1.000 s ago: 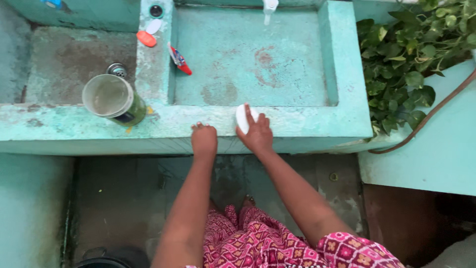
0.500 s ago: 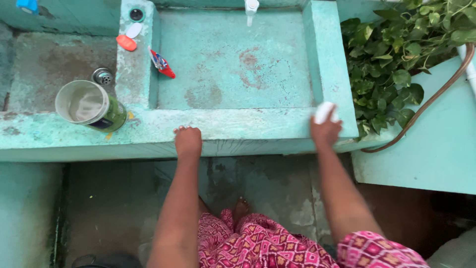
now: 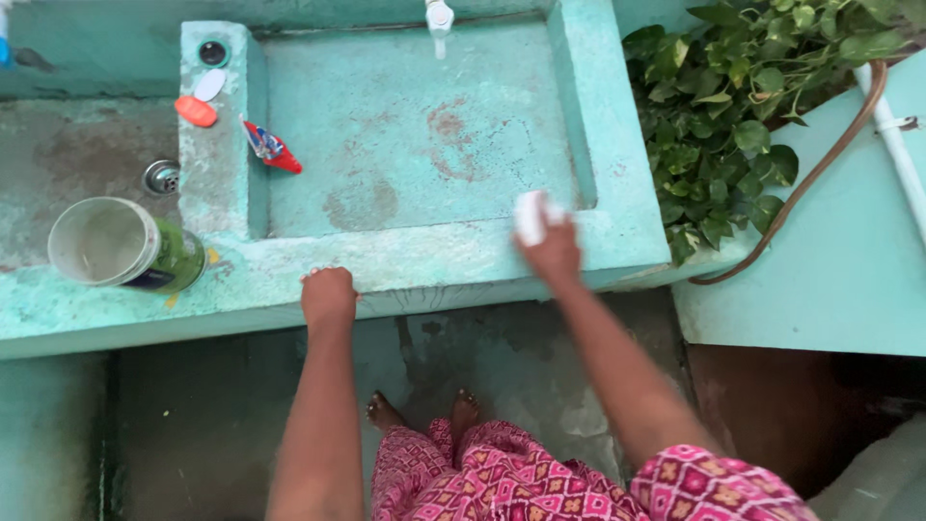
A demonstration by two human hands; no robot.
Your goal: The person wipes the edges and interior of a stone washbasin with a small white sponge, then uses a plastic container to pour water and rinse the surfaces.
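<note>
The right hand (image 3: 552, 253), fingers clamped on a white scrub pad (image 3: 531, 216), has slid back from the far right corner along the basin's front ledge (image 3: 424, 259), while the left hand (image 3: 328, 297) stays fisted on that ledge's near edge.

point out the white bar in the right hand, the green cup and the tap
white bar (image 3: 530, 216), head view, on its flat white face above the fingers
green cup (image 3: 177, 259), head view, on its green side wall
tap (image 3: 439, 16), head view, on the white spout at the basin's far edge
</note>
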